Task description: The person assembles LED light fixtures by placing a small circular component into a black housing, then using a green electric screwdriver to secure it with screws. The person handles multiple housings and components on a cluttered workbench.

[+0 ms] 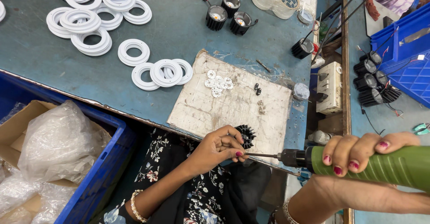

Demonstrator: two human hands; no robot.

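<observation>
Blue workbench, left hand fingers pinching heat sink, right hand gripping screwdriver

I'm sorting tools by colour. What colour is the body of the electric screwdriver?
Green, ribbed grip on the electric screwdriver, held by the right hand; the head view shows it.

white rings | black finned housings | blue crate | switch box
</observation>
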